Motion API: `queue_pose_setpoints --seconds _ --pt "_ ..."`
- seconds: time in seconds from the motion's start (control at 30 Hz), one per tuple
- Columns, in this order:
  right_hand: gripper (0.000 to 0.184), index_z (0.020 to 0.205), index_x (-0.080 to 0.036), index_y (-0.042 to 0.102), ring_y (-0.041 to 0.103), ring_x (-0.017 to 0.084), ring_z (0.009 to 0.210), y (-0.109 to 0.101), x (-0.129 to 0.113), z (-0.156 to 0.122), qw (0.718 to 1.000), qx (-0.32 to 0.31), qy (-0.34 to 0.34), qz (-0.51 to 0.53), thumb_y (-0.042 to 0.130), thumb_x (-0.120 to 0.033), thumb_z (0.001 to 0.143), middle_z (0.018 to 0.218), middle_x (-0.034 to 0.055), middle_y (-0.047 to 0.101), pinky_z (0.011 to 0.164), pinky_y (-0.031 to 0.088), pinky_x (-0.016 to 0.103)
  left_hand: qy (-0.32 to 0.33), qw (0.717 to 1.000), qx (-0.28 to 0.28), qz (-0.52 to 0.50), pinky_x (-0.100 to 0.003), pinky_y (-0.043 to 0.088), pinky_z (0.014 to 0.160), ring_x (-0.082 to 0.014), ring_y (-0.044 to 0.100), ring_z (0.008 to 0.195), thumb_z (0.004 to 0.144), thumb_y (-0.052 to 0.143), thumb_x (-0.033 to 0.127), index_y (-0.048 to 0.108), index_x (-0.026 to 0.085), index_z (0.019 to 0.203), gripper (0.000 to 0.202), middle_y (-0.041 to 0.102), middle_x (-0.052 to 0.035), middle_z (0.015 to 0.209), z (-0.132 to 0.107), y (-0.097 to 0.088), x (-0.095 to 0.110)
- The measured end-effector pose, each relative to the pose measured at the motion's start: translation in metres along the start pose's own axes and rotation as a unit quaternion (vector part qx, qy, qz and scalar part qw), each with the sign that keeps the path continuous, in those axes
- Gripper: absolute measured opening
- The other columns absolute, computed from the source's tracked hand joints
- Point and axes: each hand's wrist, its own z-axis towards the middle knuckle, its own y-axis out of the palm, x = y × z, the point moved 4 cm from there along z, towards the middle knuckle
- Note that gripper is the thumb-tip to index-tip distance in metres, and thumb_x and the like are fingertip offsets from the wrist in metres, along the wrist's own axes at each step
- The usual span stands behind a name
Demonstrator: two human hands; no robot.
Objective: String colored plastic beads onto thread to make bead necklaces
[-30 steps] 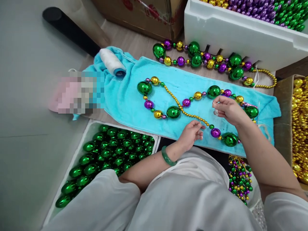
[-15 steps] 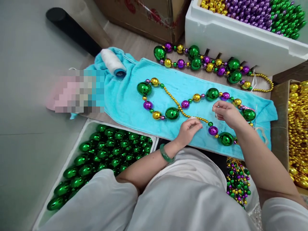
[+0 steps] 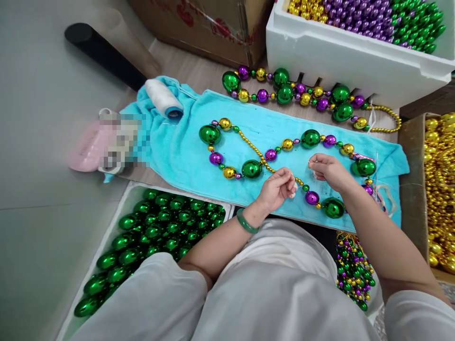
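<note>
A bead necklace [image 3: 251, 169] of large green, purple and gold balls with a run of small gold beads lies crossed over itself on a turquoise towel [image 3: 227, 106]. My left hand [image 3: 279, 189], with a green bangle on the wrist, is closed over the small gold beads, thumb and fingers pinched together. My right hand [image 3: 327, 171] hovers inside the right loop of the necklace, also in a pinch. Whatever either hand holds is too fine to make out. A thin line shows faintly beside my left fingertips.
Behind the towel lie another bead strand [image 3: 284, 94] and a white foam box [image 3: 320, 49] of beads. A thread spool [image 3: 161, 97] rests on the towel's left end. Green balls fill a tray [image 3: 106, 246] at left; gold beads fill a cardboard box [image 3: 414, 184] at right.
My left hand has turned and its fingers have curled in more, over the gold beads. My right hand keeps its pinch at nearly the same spot. The whole view has shifted slightly.
</note>
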Motion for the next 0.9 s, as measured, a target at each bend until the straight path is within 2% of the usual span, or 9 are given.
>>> queue_pose_setpoints --seconds 0.17,0.3,0.5,0.67,0.73,0.9 --pt "0.013 0.064 -0.018 0.053 0.03 0.004 0.037 0.003 -0.011 0.003 0.999 0.017 -0.038 -0.029 0.065 -0.022 0.063 0.042 -0.009 0.036 0.039 0.02 0.019 -0.026 0.998 0.033 0.04 -0.017 0.028 0.041 -0.0069 0.042 0.047 0.075 0.07 0.033 0.044 0.018 0.072 0.03 0.036 0.0065 0.054 -0.002 0.002 -0.018" --pt "0.01 0.058 -0.018 0.05 0.03 0.005 0.034 0.007 -0.014 0.016 0.996 0.047 -0.025 -0.078 0.057 -0.013 0.063 0.036 -0.0085 0.036 0.038 0.022 0.02 -0.027 0.997 0.068 0.011 -0.016 0.028 0.043 -0.0055 0.039 0.047 0.072 0.071 0.029 0.043 0.018 0.073 0.031 0.033 0.0077 0.056 -0.007 0.002 -0.03" --pt "0.013 0.056 -0.019 0.049 0.029 0.005 0.032 0.01 -0.012 0.029 0.994 0.048 -0.018 -0.099 0.055 -0.009 0.063 0.034 -0.0088 0.034 0.037 0.024 0.021 -0.039 0.99 0.127 -0.043 -0.016 0.028 0.042 -0.0058 0.039 0.046 0.076 0.066 0.024 0.042 0.018 0.072 0.025 0.031 0.0077 0.055 -0.009 -0.001 -0.033" --pt "0.014 0.056 -0.019 0.048 0.029 0.006 0.032 0.011 -0.015 0.028 0.992 0.046 -0.022 -0.119 0.056 -0.009 0.063 0.034 -0.0087 0.035 0.038 0.024 0.021 -0.062 0.985 0.157 -0.041 -0.016 0.025 0.039 -0.0047 0.038 0.043 0.078 0.062 0.017 0.043 0.018 0.073 0.02 0.039 0.0064 0.059 -0.007 -0.001 -0.033" --pt "0.013 0.058 -0.019 0.049 0.03 0.006 0.033 0.014 -0.023 0.022 0.992 0.028 -0.031 -0.116 0.056 -0.01 0.065 0.035 -0.0089 0.034 0.038 0.024 0.021 -0.082 0.981 0.165 -0.056 -0.016 0.024 0.039 -0.0044 0.037 0.043 0.079 0.06 0.015 0.043 0.017 0.073 0.018 0.04 0.0062 0.059 -0.007 0.0 -0.031" --pt "0.008 0.066 -0.018 0.051 0.034 0.006 0.038 0.026 -0.048 0.004 0.986 -0.072 -0.089 -0.117 0.057 -0.016 0.07 0.042 -0.0081 0.037 0.04 0.023 0.02 -0.144 0.97 0.167 -0.097 -0.016 0.029 0.042 -0.005 0.04 0.046 0.083 0.057 0.015 0.048 0.015 0.073 0.013 0.037 0.0061 0.055 -0.007 0.008 -0.026"
